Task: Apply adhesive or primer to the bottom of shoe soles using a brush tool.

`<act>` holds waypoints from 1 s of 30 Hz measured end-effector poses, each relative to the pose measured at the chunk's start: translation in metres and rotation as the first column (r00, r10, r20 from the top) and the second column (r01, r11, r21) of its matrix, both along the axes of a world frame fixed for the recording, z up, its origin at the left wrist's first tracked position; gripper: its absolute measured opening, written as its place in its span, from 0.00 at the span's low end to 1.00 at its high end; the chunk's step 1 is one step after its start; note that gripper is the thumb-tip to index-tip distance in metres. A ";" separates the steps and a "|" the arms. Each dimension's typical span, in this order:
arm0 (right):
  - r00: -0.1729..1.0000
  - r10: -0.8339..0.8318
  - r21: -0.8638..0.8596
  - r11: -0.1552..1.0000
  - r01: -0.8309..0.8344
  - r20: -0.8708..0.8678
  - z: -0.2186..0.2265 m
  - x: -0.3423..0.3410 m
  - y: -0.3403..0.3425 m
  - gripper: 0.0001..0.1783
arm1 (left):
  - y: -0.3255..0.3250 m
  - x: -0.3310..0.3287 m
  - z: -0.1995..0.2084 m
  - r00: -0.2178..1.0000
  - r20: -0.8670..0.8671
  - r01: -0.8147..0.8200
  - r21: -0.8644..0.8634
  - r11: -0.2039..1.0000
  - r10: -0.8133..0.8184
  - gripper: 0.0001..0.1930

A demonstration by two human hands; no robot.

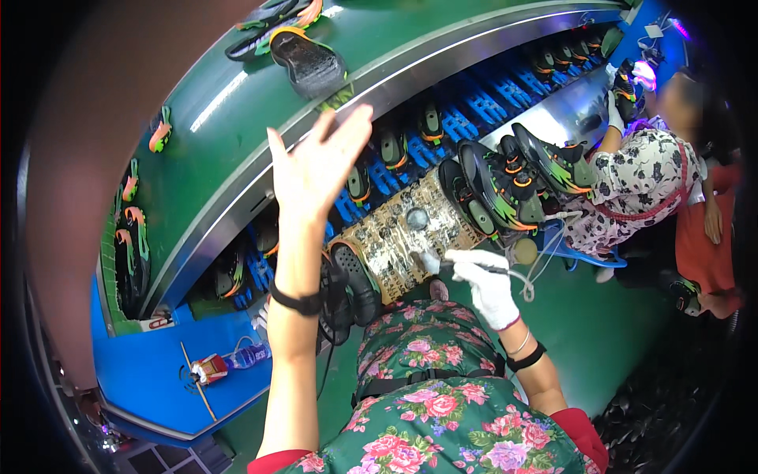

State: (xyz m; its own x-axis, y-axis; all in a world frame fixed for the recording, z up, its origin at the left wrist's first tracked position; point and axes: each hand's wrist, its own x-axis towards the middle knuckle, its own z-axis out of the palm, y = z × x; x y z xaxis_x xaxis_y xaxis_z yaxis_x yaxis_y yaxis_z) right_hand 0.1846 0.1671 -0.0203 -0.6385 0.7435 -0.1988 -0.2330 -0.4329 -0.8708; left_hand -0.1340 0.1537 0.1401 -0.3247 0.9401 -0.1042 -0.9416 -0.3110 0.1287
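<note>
My bare left hand (320,174) reaches forward, open with its fingers spread. Just beyond its fingertips, a black shoe sole (306,67) with an orange edge lies on the green conveyor belt (213,103), apart from the hand. In a white glove, my right hand (485,292) is closed around a brush (429,261), with its bristles over a worn board (387,265) covered in tape and glue. A small round cup (417,218) stands on that board. Left of it are dark perforated clogs (354,280).
Several black sneakers (505,178) with green and orange trim are piled right of the board. Blue racks (489,103) hold more shoes along the line. A co-worker (639,174) sits at the right, holding a shoe. At lower left, a bottle (249,355) lies on a blue table (150,371).
</note>
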 end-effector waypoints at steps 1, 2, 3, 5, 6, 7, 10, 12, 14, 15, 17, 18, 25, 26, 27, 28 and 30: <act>0.999 -0.031 -0.085 0.996 0.029 -0.028 -0.001 -0.002 -0.007 0.14 | -0.013 0.007 -0.003 1.000 0.022 0.010 -0.010 1.000 -0.009 0.49; 0.999 -0.041 -0.094 0.995 0.039 -0.024 -0.004 0.001 -0.010 0.14 | -0.023 0.006 -0.011 1.000 0.007 0.031 0.002 1.000 -0.031 0.46; 0.998 -0.053 -0.103 0.993 0.051 -0.021 -0.007 0.004 -0.012 0.14 | -0.032 0.003 -0.017 0.998 -0.010 0.054 0.014 0.998 -0.054 0.43; 0.998 -0.049 -0.116 0.992 0.045 -0.026 -0.013 0.007 -0.014 0.14 | -0.037 -0.009 -0.010 0.886 -0.459 -0.175 -0.210 0.962 0.061 0.36; 0.999 -0.044 -0.144 0.989 0.041 -0.022 -0.015 0.010 -0.016 0.14 | -0.033 -0.016 -0.006 0.834 -0.546 -0.233 -0.216 0.948 0.081 0.34; 0.999 -0.040 -0.173 0.984 0.036 -0.018 -0.017 0.011 -0.017 0.14 | -0.026 -0.025 -0.001 0.772 -0.628 -0.292 -0.216 0.932 0.096 0.33; 0.998 -0.045 -0.210 0.977 0.036 -0.034 -0.017 0.002 -0.020 0.14 | -0.002 -0.070 0.015 0.710 -0.704 -0.210 -0.247 0.946 -0.026 0.29; 0.998 -0.032 -0.222 0.975 0.019 -0.056 -0.025 0.003 -0.020 0.14 | 0.012 -0.084 0.027 0.776 -0.627 -0.204 -0.350 0.914 -0.067 0.27; 0.996 -0.069 -0.252 0.966 0.052 -0.059 -0.025 0.002 -0.021 0.13 | 0.022 -0.099 0.043 0.854 -0.517 -0.228 -0.462 0.857 -0.052 0.29; 0.995 -0.084 -0.256 0.964 0.066 -0.061 -0.026 0.003 -0.021 0.13 | 0.023 -0.116 0.041 0.847 -0.530 -0.236 -0.453 0.860 -0.046 0.29; 0.991 -0.118 -0.265 0.959 0.099 -0.058 -0.026 0.004 -0.022 0.13 | 0.017 -0.169 0.023 0.226 -0.886 -0.395 -0.462 0.794 -0.404 0.40; 0.992 -0.075 -0.279 0.959 0.045 -0.097 -0.016 -0.007 -0.031 0.12 | -0.032 -0.246 0.027 -0.245 -0.901 -0.349 -0.264 0.899 -0.359 0.38; 0.978 -0.205 -0.287 0.936 0.203 0.026 -0.023 0.007 -0.030 0.12 | 0.037 -0.292 0.109 -0.022 -0.580 -0.047 -0.813 0.581 -0.814 0.20; 0.977 -0.213 -0.292 0.933 0.208 0.014 -0.023 0.006 -0.031 0.12 | 0.027 -0.300 0.112 -0.016 -0.570 -0.156 -0.810 0.565 -0.821 0.20; 0.973 -0.228 -0.293 0.930 0.223 0.015 -0.024 0.004 -0.033 0.12 | 0.022 -0.307 0.111 -0.014 -0.564 -0.256 -0.797 0.548 -0.826 0.20; 0.973 -0.230 -0.300 0.928 0.221 0.007 -0.025 0.002 -0.035 0.11 | 0.019 -0.318 0.108 -0.015 -0.560 -0.337 -0.777 0.531 -0.829 0.20; 0.968 -0.251 -0.306 0.920 0.244 0.014 -0.025 -0.005 -0.040 0.11 | 0.007 -0.336 0.099 -0.016 -0.554 -0.499 -0.717 0.487 -0.832 0.20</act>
State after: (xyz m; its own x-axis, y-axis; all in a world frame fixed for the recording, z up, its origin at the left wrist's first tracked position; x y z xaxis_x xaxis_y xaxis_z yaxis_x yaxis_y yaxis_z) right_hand 0.1796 0.1266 -0.0450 -0.4496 0.7853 -0.4256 -0.3865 -0.6006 -0.6999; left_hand -0.4705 0.1612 0.2394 -0.5544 0.7004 -0.4496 0.2823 0.6664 0.6900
